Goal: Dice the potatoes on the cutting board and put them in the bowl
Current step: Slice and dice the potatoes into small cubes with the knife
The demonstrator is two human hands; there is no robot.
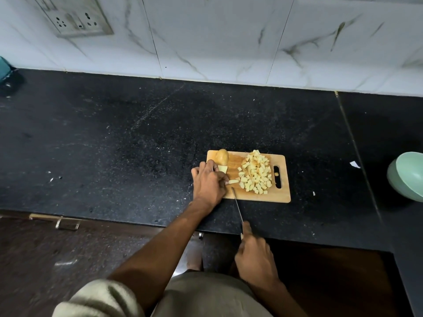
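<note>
With a diced pile (pixel 256 172) heaped on the cutting board (pixel 256 197), the left hand (pixel 209 183) pinches a potato strip (pixel 233 181), the right hand (pixel 255 255) grips the knife (pixel 237 205), while an uncut potato (pixel 222 156) waits and the bowl (pixel 407 177) holds nothing visible

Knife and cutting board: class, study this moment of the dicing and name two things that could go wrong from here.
1. The left hand pinches a thin potato strip right beside the knife blade; its fingers could be nicked.
2. The diced potato pile crowds the cutting board's right side, and the bowl sits far right; cubes may spill onto the counter in transfer.
</note>
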